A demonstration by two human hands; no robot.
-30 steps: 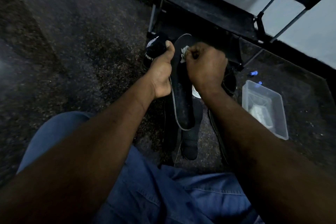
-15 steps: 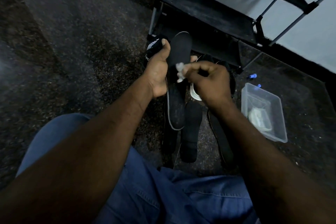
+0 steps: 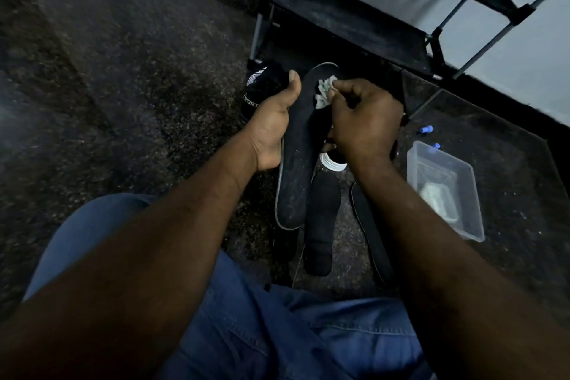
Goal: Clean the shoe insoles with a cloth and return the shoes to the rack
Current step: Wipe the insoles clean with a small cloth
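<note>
A left hand grips a long black foam insole with a pale rim by its edge, just in front of the black metal-framed shoe rack; its long axis runs from the rack back toward the person. The right hand pinches a small crumpled white cloth against the insole's end nearest the rack, so the next wipe likely draws away from the rack.

Dark insole in left hand, right hand pinching pale cloth against its top.
</note>
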